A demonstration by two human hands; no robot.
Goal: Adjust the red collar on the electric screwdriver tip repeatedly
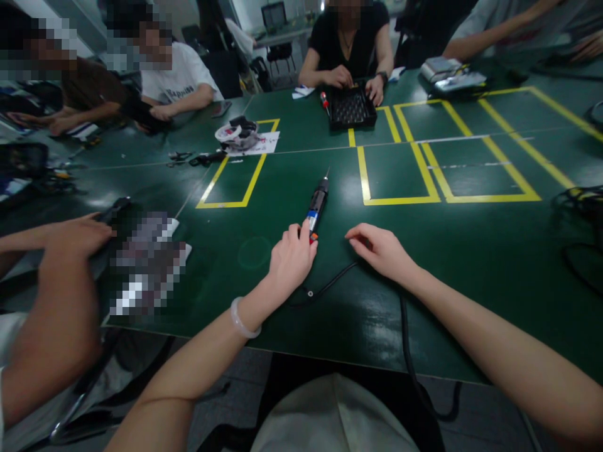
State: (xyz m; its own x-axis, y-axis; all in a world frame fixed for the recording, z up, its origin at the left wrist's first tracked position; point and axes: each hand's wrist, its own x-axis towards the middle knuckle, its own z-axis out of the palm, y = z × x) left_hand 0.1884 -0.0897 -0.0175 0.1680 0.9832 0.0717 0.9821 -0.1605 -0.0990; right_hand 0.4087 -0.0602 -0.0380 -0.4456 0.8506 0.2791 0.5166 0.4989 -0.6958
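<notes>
My left hand [293, 252] is closed around an electric screwdriver [318, 202], which lies along the green table with its thin bit pointing away from me. The tool's body is black, with a blue and silver band; the rear end is hidden under my palm. My right hand [377, 250] rests on the table to the right of the screwdriver, apart from it. Its fingers are curled in, thumb and index tips close together, and nothing shows between them. A black cable [335, 277] runs from near my left hand towards my right and passes out of sight beneath it.
Yellow tape rectangles [400, 201] mark the table [471, 251]. Across it, a person handles a black tray [352, 107] beside a red-handled screwdriver [325, 102]. A tape roll [228, 132] lies left of centre. A co-worker's arm [70, 276] reaches in at left; cables [584, 204] lie right.
</notes>
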